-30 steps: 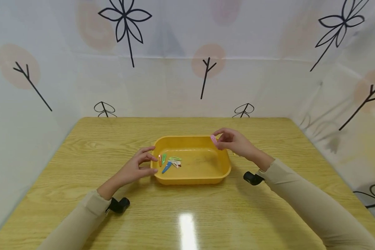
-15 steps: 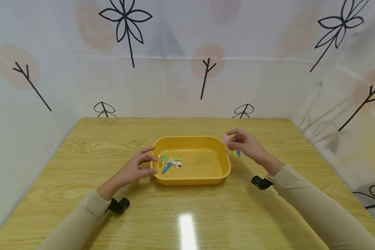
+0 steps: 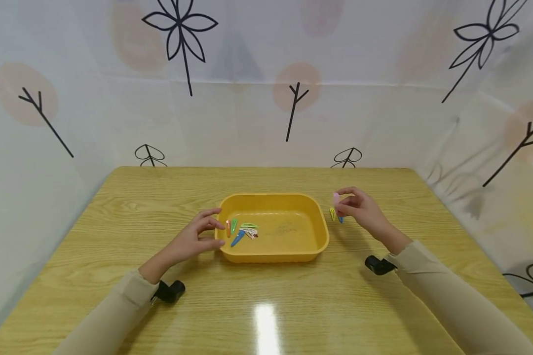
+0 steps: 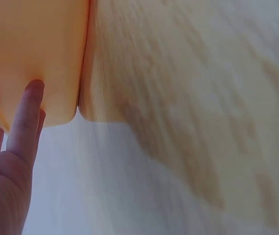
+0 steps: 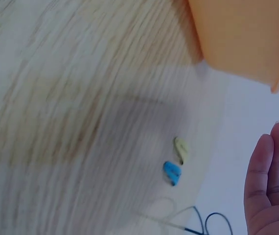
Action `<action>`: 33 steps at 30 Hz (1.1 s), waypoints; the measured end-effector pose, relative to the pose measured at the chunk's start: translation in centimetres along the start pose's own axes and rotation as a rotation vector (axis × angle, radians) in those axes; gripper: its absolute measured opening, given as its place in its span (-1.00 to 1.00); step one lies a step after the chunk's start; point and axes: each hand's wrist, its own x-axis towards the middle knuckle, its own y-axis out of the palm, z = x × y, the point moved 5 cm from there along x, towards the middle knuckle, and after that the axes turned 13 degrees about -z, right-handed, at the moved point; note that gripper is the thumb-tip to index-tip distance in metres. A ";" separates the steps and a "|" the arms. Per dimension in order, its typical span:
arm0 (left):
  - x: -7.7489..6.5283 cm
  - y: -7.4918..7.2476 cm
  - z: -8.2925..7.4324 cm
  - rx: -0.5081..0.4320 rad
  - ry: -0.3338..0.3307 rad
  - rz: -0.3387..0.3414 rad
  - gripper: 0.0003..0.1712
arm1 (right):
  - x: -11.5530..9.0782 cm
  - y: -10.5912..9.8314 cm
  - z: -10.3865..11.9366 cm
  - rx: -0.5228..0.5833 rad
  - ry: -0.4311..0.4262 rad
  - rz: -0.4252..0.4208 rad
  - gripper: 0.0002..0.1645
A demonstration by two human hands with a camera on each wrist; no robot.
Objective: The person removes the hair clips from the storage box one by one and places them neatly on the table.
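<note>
My head view: set high over the near side of the yellowish wood-grain table [image 3: 311,296], facing forward and down, widest of all, reaching the white cloth backdrop with black plant drawings [image 3: 240,123]. My left wrist view: close in, facing past the bare left hand [image 4: 12,166] to the rounded yellow plastic tray [image 4: 56,49], whose left end the head view shares. My right wrist view: close, tilted, bare right hand [image 5: 271,188] at frame right, sharing with the head view the tray's right end, small yellow hair clip [image 5: 181,148] and small blue hair clip [image 5: 172,172].

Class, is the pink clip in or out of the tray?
Out: the right hand holds the pink clip, seen to the right of the tray in the head view.
</note>
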 end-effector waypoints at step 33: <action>0.1 -0.1 -0.2 -0.002 -0.003 -0.001 -0.60 | 0.7 -2.4 -5.9 -0.220 0.287 0.005 -0.39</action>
